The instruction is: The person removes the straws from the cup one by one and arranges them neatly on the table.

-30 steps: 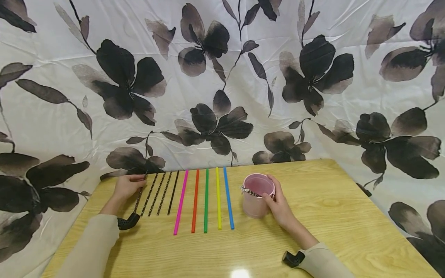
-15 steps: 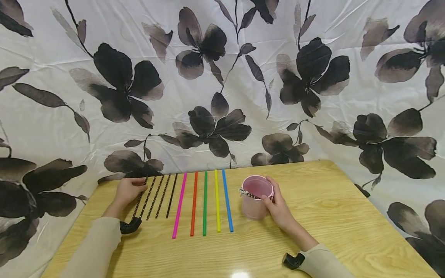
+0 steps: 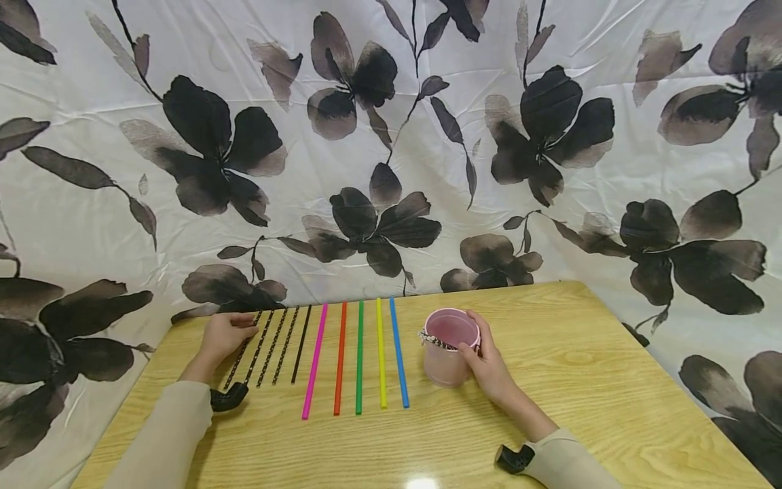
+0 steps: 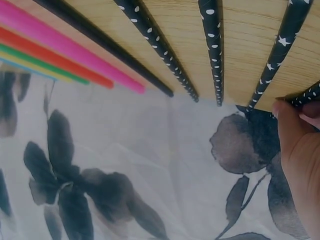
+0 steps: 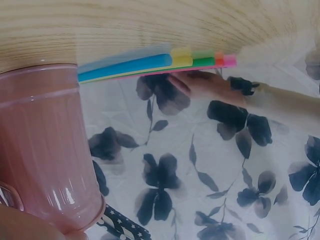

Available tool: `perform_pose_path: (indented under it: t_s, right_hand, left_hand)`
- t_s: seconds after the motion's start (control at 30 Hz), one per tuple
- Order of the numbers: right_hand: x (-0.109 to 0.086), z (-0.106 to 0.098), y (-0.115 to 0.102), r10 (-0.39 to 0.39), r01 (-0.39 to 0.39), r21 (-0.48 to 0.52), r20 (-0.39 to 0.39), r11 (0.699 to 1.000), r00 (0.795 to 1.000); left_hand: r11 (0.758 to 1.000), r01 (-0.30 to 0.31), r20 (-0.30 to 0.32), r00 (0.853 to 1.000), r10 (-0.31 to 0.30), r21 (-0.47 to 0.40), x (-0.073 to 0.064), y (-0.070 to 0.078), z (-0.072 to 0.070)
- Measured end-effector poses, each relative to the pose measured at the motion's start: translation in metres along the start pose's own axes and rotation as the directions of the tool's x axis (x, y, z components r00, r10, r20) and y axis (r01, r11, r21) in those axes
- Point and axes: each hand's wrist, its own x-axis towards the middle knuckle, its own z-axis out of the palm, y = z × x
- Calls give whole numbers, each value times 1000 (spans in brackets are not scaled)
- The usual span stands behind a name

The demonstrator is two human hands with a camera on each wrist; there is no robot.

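Note:
My left hand [image 3: 225, 338] is at the far left of the table, where its thumb and fingers pinch the far end of the leftmost black patterned straw [image 3: 238, 363]. In the left wrist view, white spots show on this pinched straw [image 4: 312, 91], beside a star-printed black straw [image 4: 277, 55]. My right hand [image 3: 493, 363] grips a small pink bucket [image 3: 444, 367] by its right side, thumb over the near wall and fingers behind. The bucket stands upright. A black-and-white patterned band [image 3: 441, 341] crosses the near side of its mouth; the right wrist view shows this band [image 5: 122, 225] with stars.
Right of the pinched straw lie several more dark straws, the last plain black [image 3: 301, 345]. Then come pink [image 3: 315, 360], red [image 3: 340, 360], green [image 3: 359, 360], yellow [image 3: 381, 360] and blue [image 3: 400, 360] straws. A floral cloth [image 3: 391, 136] hangs behind the wooden table [image 3: 342, 448].
The near end of the leftmost straw has swung left, away from its neighbour. My left hand stays at its far end. The right hand and bucket keep their place; the head view shifted slightly.

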Motion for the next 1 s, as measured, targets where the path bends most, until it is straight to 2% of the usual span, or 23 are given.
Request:
perform_pose_path:
  t_s: [0.17,0.4,0.63,0.7,0.83,0.93,1.0]
  right_hand:
    - [-1,0,1,17,-17,-12,1,1000,1000]
    - [-2,2,1,-4,4,19,6,1000,1000]
    - [-3,1,0,23,-23,-4,5,1000,1000]
    - [-3,1,0,24,-24,-2,3,1000,1000]
    - [-3,0,-1,13,-13,11,3,1000,1000]
    - [-3,0,-2,16,-16,10,1,1000,1000]
    - [-3,0,-3,20,-20,8,-1,1000,1000]
  left_hand:
    - [1000,7,0,1000,-7,-4,-2,0,-1]
    - [1000,6,-15,1000,-6,-13,-5,-3,-2]
    - [1000,-6,-76,997,5,-18,-9,-3,-3]
    - [999,-10,-98,995,7,-32,-11,0,-4]
    - [987,-26,-110,994,9,-156,-14,10,-4]
    - [974,-68,-138,990,39,-216,-18,21,-5]
    - [972,-127,-172,981,93,-199,-22,33,-6]
